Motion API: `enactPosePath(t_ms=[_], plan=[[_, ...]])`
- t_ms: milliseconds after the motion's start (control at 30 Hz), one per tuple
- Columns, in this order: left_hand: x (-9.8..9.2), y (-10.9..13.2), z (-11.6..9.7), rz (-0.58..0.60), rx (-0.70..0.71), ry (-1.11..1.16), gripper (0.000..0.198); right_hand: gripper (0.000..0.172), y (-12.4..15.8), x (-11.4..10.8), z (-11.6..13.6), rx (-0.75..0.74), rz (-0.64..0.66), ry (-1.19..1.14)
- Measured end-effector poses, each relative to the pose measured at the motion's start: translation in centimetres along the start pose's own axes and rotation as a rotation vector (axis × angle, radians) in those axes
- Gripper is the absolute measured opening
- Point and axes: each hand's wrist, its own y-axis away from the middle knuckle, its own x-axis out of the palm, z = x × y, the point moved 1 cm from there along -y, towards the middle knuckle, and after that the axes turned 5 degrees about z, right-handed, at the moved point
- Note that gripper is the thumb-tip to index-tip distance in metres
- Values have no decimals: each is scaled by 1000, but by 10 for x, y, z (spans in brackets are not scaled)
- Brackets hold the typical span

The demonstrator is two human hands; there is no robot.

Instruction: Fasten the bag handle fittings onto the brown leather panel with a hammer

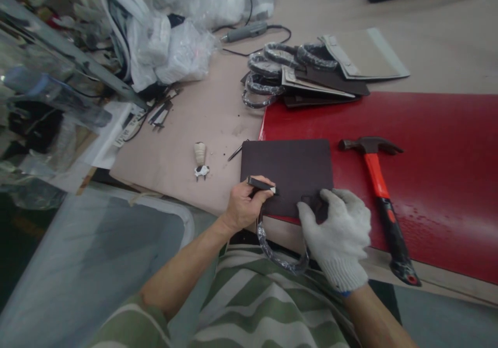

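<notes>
A dark brown flat panel [286,161] lies at the table's front edge, partly over the red sheet. My left hand [245,203], bare, pinches a short black bar with a white tip [261,184] just over the panel. A looped handle [282,262] in clear plastic wrap hangs from the panel's near edge. My right hand [340,234], in a white knitted glove, is at the panel's near right corner, thumb and fingers closed around the dark end of the handle. The fingertips there are partly hidden.
A claw hammer [377,177] lies on the red sheet [436,182] at right. Panels with wrapped handles [322,81] are piled behind. A white-wrapped two-pronged tool [201,161], a thin metal tool [235,152] and a grey corded tool [246,31] lie leftward. A pale bin [187,218] stands lower left.
</notes>
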Motion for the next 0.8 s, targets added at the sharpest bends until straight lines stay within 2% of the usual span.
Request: enactPosePath(t_ms=[267,667,800], plan=[[-8,-11,2,41,-52,42,8,31,3,6,2,-62,-80,-64],[-6,1,3,76,72,-11,10,27,9,12,-8,-156,-209,-140],[-7,6,0,81,106,-26,10,25,16,7,-9,-182,-224,-198]])
